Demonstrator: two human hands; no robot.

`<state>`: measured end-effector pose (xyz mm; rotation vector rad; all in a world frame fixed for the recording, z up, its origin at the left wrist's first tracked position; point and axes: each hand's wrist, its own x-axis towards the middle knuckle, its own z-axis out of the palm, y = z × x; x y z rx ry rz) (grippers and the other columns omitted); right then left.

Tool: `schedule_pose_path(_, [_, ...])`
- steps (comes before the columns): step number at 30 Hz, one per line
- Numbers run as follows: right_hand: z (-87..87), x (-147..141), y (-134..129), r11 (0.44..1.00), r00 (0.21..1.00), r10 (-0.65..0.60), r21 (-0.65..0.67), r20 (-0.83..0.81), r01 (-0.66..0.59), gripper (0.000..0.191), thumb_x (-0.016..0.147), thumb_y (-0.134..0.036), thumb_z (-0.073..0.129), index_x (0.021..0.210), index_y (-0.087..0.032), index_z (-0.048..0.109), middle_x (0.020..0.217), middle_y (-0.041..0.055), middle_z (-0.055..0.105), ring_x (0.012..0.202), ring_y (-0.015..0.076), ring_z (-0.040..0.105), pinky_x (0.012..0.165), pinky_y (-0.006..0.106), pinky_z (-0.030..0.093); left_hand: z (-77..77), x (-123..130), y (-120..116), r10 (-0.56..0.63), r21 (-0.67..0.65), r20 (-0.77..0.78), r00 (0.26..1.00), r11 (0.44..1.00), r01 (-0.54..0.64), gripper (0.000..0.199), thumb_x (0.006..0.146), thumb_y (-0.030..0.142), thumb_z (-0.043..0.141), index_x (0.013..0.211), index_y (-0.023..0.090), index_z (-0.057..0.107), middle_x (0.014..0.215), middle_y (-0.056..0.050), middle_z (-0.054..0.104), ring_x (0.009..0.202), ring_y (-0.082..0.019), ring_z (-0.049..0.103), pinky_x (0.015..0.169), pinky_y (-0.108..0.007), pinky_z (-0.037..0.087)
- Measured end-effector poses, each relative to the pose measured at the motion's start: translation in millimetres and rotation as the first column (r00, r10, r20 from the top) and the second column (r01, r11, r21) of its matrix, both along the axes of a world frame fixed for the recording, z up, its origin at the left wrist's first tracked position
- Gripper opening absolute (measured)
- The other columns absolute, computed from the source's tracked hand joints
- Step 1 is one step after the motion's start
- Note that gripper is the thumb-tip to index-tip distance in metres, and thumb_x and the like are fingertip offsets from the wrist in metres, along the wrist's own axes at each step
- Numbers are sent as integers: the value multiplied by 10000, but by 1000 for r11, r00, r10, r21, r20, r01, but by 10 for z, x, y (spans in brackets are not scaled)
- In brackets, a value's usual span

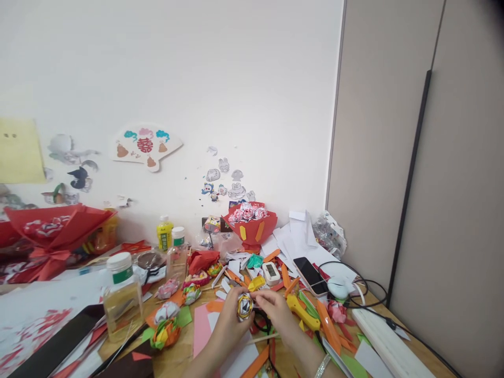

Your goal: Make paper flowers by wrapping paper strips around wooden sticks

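My left hand (229, 321) is wrapped round a small paper flower (244, 306) with white, yellow and dark petals, held over the middle of the table's near part. Just to its right, my right hand (274, 311) has its thumb and fingers pinched together at the flower's edge; what is between the fingertips is too small to make out. Beneath the hands lie pink paper (201, 328) and white sheets. A yellow tool handle (302, 312) rests right beside my right hand, and a yellow folded paper piece (256, 284) is just beyond the fingers.
Left of the hands are several paper flowers (165, 334) and a clear bottle (123, 302). A red bouquet (252, 231) stands by the wall. To the right are a phone (310, 275), a white timer (271, 273), black cables and a white power strip (389, 344). Paper strips cover the wooden table.
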<state>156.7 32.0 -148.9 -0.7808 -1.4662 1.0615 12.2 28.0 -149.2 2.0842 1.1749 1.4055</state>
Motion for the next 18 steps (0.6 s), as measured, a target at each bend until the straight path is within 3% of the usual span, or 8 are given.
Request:
schedule_pose_path(3, [14,15,-2,991,995,-24,136,97,11,249,761,-406,597,831,-196,711,918,86,640,921,231,577,852,372,429,17,4,-7,-3,-11,16,1000,1000,3,273,658,178,543,929,184,509,910,-71,591,876,-237,572,783,-386,468])
schedule_pose_path(6, [37,35,0,987,993,23,158,113,-40,251,771,-401,583,856,-195,700,951,81,628,947,218,568,858,349,426,21,2,-13,-10,-30,22,1000,999,11,274,666,192,547,937,187,505,938,-74,593,901,-236,569,802,-386,460])
schedule_pose_path(9, [7,51,56,998,998,-11,65,69,7,296,758,-427,586,914,-188,664,951,75,634,927,216,575,840,346,429,48,-3,-26,19,-56,37,999,998,-17,286,663,213,564,941,198,501,935,-65,603,888,-235,578,792,-385,465])
schedule_pose_path(12, [-104,44,147,991,991,-118,-52,66,121,336,709,-483,614,803,-162,639,788,58,635,773,205,592,716,321,456,80,-9,-35,55,-67,67,996,997,-50,282,660,240,581,928,203,502,913,-52,613,864,-231,588,787,-384,471])
schedule_pose_path(16, [-230,5,200,984,1000,-9,-176,29,14,385,651,-514,655,752,-146,609,665,23,602,585,157,561,566,276,442,59,-10,-25,73,-103,106,992,993,-62,308,661,277,600,944,196,507,919,-59,619,872,-238,597,787,-382,478])
schedule_pose_path(18, [-225,-1,194,982,999,-32,-187,-27,27,399,621,-508,681,766,-145,598,659,17,598,590,156,563,570,275,446,21,-6,-19,46,-145,111,993,989,-29,429,615,257,648,1015,191,508,1018,-85,609,967,-260,576,844,-396,460])
